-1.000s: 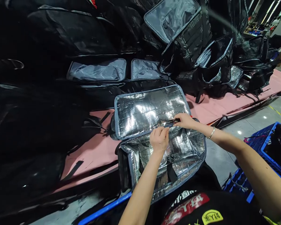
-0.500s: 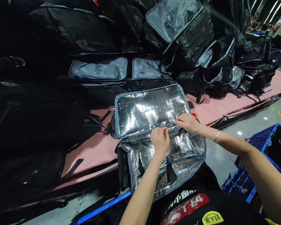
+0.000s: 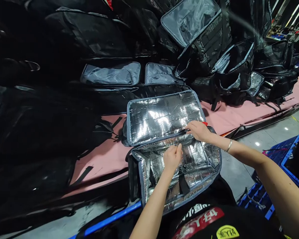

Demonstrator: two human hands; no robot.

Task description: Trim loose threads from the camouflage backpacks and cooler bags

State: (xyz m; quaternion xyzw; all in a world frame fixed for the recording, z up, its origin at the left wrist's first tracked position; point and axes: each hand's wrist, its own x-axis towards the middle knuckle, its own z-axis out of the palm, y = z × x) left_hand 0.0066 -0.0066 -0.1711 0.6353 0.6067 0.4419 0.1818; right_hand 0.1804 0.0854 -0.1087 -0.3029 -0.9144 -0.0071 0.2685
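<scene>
An open insulated bag (image 3: pixel 196 172) lies in front of me, its silver foil lining facing up. Its foil-faced lid (image 3: pixel 161 116), edged in grey binding, is folded back away from me. My left hand (image 3: pixel 173 157) is closed in a pinch over the bag's inside, just below the lid's hinge seam; whatever its fingers hold is too small to make out. My right hand (image 3: pixel 199 131) is closed at the right part of that seam. From it shows a small red-ended tool (image 3: pixel 205 123), with a dark tip by the fingertips; the rest is hidden in the palm.
More black bags (image 3: pixel 206 49) with grey linings are piled along the back and right. A dark heap fills the left. Pink sheeting (image 3: pixel 239 113) covers the bench. Blue crates (image 3: pixel 276 149) stand on the floor at right, and a blue bar (image 3: pixel 114 219) runs at lower left.
My left hand has moved down, away from the seam and over the bag's inside. My right hand has shifted slightly left along the seam. The whole view has shifted a little.
</scene>
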